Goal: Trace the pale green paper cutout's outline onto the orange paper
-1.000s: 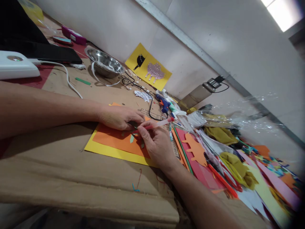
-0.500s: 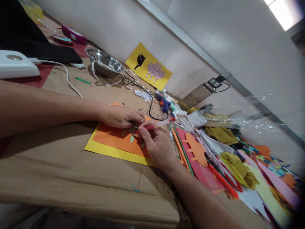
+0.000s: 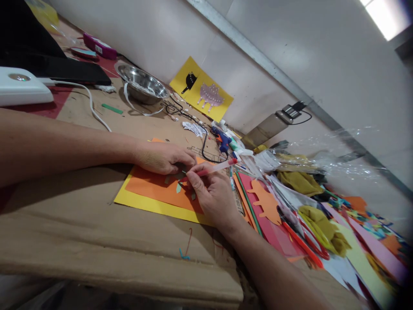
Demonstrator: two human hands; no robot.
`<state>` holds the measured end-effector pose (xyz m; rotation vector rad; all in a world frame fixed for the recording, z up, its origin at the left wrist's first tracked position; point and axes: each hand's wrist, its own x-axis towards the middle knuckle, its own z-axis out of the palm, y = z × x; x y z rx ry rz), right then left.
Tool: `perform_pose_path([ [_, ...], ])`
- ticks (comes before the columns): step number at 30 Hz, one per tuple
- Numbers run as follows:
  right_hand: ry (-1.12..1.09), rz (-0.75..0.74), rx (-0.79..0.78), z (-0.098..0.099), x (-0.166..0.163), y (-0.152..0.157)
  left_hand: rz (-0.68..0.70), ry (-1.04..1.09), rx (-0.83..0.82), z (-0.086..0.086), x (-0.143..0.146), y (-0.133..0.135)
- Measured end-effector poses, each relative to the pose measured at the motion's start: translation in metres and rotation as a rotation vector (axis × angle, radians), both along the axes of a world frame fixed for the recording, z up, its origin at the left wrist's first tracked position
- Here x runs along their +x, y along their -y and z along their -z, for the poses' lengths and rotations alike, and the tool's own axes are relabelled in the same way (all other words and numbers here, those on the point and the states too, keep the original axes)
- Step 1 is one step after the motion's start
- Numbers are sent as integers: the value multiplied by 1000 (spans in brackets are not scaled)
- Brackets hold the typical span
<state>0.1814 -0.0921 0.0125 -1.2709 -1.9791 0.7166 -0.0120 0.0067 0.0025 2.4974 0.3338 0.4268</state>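
Observation:
An orange sheet (image 3: 151, 186) lies on a larger yellow sheet (image 3: 138, 202) on the cardboard-covered table (image 3: 80, 232). Small green paper pieces (image 3: 178, 187) sit on the orange sheet between my hands. My left hand (image 3: 163, 156) rests palm down on the orange sheet, its fingertips pressing on the green pieces. My right hand (image 3: 213, 193) pinches a red-tipped pen (image 3: 217, 166), whose point touches the paper next to my left fingertips.
A steel bowl (image 3: 142, 88), black cables, a blue glue gun (image 3: 222, 140) and a yellow card (image 3: 201, 90) against the wall lie behind. To the right are piled coloured sheets, an orange cut-out (image 3: 265, 200), red scissors (image 3: 306, 243) and plastic wrap. A white device (image 3: 22, 86) sits far left.
Almost nothing differs. My right hand has edged slightly left along the orange sheet with the pen; my left hand stays pressed in place.

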Motion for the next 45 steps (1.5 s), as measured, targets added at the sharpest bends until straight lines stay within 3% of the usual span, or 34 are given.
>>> perform_pose_path([
  [33,-11,-66,-96,0,3,5,-4,-6,-16,-3,1,2],
  [45,-29,-74,-59,-1,1,5,-8,-7,-2,-3,2,2],
])
